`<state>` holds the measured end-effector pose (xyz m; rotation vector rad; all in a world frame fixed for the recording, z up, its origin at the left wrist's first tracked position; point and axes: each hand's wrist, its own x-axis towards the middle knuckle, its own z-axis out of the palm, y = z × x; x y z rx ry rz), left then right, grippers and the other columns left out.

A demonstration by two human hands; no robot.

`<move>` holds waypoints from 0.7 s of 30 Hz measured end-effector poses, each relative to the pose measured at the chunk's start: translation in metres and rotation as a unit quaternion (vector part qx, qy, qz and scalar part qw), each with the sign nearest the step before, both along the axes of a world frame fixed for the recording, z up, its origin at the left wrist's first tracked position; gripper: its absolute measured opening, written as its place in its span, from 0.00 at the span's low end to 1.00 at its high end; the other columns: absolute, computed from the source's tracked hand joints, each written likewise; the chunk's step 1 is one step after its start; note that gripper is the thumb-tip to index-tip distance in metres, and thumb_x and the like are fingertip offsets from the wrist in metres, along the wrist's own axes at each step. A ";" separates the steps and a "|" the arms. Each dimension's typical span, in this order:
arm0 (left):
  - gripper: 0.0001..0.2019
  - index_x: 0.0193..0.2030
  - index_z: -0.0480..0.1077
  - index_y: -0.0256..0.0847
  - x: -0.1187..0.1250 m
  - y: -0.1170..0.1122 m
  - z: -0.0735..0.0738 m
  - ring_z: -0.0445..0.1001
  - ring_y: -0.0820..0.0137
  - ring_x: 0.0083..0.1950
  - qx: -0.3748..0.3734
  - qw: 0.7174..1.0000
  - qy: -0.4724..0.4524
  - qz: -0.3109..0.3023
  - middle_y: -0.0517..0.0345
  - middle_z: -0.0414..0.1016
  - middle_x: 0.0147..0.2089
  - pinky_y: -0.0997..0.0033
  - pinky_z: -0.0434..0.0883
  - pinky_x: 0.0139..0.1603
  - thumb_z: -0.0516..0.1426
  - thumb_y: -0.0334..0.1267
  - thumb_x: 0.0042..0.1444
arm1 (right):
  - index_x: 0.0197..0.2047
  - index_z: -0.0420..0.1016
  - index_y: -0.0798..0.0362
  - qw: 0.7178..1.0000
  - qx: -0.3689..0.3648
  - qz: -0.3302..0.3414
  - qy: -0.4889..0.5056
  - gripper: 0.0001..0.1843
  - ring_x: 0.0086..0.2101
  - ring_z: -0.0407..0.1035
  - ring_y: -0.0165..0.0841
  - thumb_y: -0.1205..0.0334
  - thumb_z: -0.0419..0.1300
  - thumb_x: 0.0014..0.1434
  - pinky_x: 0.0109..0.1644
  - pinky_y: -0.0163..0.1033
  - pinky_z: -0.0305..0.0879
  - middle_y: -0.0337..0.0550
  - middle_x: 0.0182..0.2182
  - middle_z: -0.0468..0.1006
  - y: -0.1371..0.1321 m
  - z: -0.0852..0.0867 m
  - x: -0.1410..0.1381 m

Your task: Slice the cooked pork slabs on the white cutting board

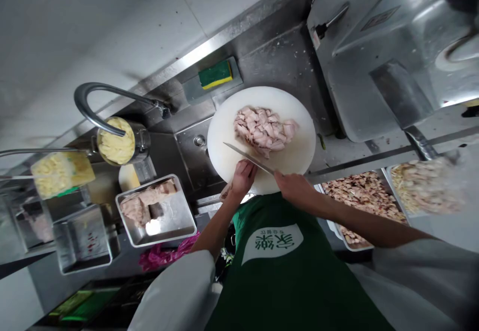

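Note:
A round white cutting board [299, 164] bears a heap of cut pale meat pieces [264, 129]. My right hand [294, 186] is closed around the handle of a knife [245, 154], whose blade points left across the board in front of the heap. Close beside the blade, at the board's near edge, my left hand [244, 175] has its fingers curled over a piece of meat [225, 192]. Most of that piece is hidden by the hand and wrist.
The board lies partly over a steel sink [187, 144] with a curved faucet [101, 86]. Left are a meat tray [185, 224] and a pot of pale yellow pieces [117, 141]. A sponge [216, 75] lies behind. Right stand a cleaver [400, 91] and a tray of chopped meat [361, 194].

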<state>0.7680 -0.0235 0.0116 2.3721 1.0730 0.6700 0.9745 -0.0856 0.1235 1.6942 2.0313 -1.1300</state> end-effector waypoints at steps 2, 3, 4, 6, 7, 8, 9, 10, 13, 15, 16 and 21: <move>0.08 0.43 0.74 0.39 -0.001 0.000 -0.001 0.72 0.63 0.47 -0.003 1.000 0.010 -0.003 0.49 0.75 0.41 0.59 0.75 0.49 0.55 0.37 0.66 | 0.55 0.64 0.60 0.999 -0.035 -0.001 -0.014 0.18 0.38 0.79 0.46 0.75 0.42 0.65 0.39 0.43 0.71 0.56 0.33 0.81 -0.022 0.011 0.008; 0.08 0.43 0.74 0.39 -0.002 0.000 -0.001 0.72 0.63 0.47 -0.013 1.000 0.017 -0.005 0.49 0.75 0.41 0.58 0.75 0.49 0.54 0.37 0.67 | 0.54 0.64 0.60 0.999 -0.048 -0.003 -0.021 0.18 0.37 0.80 0.46 0.75 0.42 0.65 0.38 0.43 0.71 0.55 0.32 0.81 -0.028 0.014 0.009; 0.08 0.43 0.74 0.39 -0.003 0.000 -0.002 0.72 0.63 0.47 -0.024 0.999 0.023 -0.005 0.48 0.75 0.42 0.57 0.75 0.50 0.54 0.38 0.67 | 0.54 0.64 0.60 0.998 -0.058 -0.002 -0.025 0.18 0.37 0.80 0.46 0.75 0.43 0.64 0.37 0.43 0.71 0.55 0.31 0.81 -0.030 0.016 0.008; 0.09 0.45 0.74 0.40 -0.004 0.001 -0.002 0.72 0.62 0.48 -0.041 0.999 0.030 0.002 0.48 0.75 0.43 0.56 0.74 0.51 0.54 0.39 0.67 | 0.54 0.64 0.60 0.998 -0.057 0.002 -0.028 0.17 0.38 0.80 0.46 0.76 0.43 0.64 0.38 0.42 0.71 0.56 0.32 0.81 -0.026 0.016 0.004; 0.09 0.46 0.74 0.40 -0.004 0.001 -0.002 0.72 0.62 0.49 -0.043 0.999 0.031 0.006 0.48 0.74 0.43 0.56 0.74 0.51 0.53 0.39 0.67 | 0.54 0.64 0.61 0.998 -0.050 0.005 -0.028 0.17 0.39 0.80 0.46 0.76 0.44 0.64 0.39 0.42 0.71 0.57 0.33 0.81 -0.023 0.015 0.003; 0.10 0.46 0.74 0.40 -0.004 0.001 -0.002 0.71 0.62 0.49 -0.040 0.999 0.030 0.009 0.48 0.74 0.43 0.56 0.74 0.51 0.53 0.39 0.67 | 0.54 0.63 0.61 0.999 -0.044 0.006 -0.025 0.17 0.39 0.80 0.46 0.76 0.44 0.64 0.39 0.42 0.71 0.58 0.34 0.81 -0.021 0.015 0.002; 0.10 0.46 0.74 0.40 -0.004 0.001 -0.002 0.71 0.62 0.49 -0.035 0.999 0.028 0.010 0.48 0.75 0.43 0.57 0.74 0.51 0.53 0.39 0.67 | 0.54 0.63 0.61 0.999 -0.042 0.004 -0.023 0.17 0.39 0.80 0.46 0.76 0.44 0.64 0.39 0.42 0.71 0.58 0.34 0.81 -0.021 0.014 0.003; 0.09 0.46 0.74 0.40 -0.004 0.001 -0.003 0.71 0.62 0.48 -0.031 0.999 0.026 0.007 0.48 0.75 0.43 0.57 0.74 0.50 0.53 0.39 0.67 | 0.53 0.64 0.60 0.999 -0.046 0.001 -0.022 0.17 0.39 0.80 0.46 0.76 0.43 0.64 0.39 0.42 0.70 0.57 0.34 0.81 -0.024 0.014 0.005; 0.10 0.45 0.74 0.40 -0.002 0.000 -0.002 0.72 0.63 0.48 -0.031 0.999 0.022 -0.009 0.48 0.75 0.43 0.57 0.74 0.50 0.53 0.39 0.68 | 0.52 0.65 0.59 0.996 -0.085 -0.012 -0.027 0.17 0.36 0.79 0.45 0.75 0.42 0.64 0.37 0.42 0.69 0.53 0.31 0.81 -0.039 0.014 0.014; 0.10 0.45 0.75 0.40 -0.002 0.001 -0.001 0.72 0.63 0.49 -0.041 0.999 0.021 -0.010 0.48 0.75 0.44 0.57 0.74 0.51 0.53 0.39 0.68 | 0.54 0.65 0.59 0.995 -0.091 -0.013 -0.028 0.19 0.37 0.79 0.45 0.75 0.42 0.65 0.38 0.43 0.69 0.54 0.32 0.81 -0.037 0.010 0.012; 0.10 0.45 0.75 0.40 -0.002 0.001 -0.001 0.72 0.63 0.50 -0.046 0.999 0.019 -0.009 0.48 0.75 0.44 0.57 0.74 0.51 0.53 0.39 0.68 | 0.55 0.65 0.60 0.997 -0.079 -0.007 -0.019 0.19 0.38 0.79 0.45 0.75 0.41 0.65 0.39 0.43 0.69 0.55 0.34 0.81 -0.029 0.005 0.007; 0.09 0.46 0.74 0.40 -0.004 0.001 0.002 0.73 0.64 0.50 -0.035 0.999 -0.002 -0.007 0.49 0.75 0.44 0.58 0.75 0.51 0.53 0.37 0.68 | 0.59 0.62 0.67 0.999 0.021 -0.002 0.032 0.23 0.45 0.76 0.47 0.75 0.38 0.66 0.44 0.45 0.69 0.65 0.44 0.79 0.046 -0.021 -0.027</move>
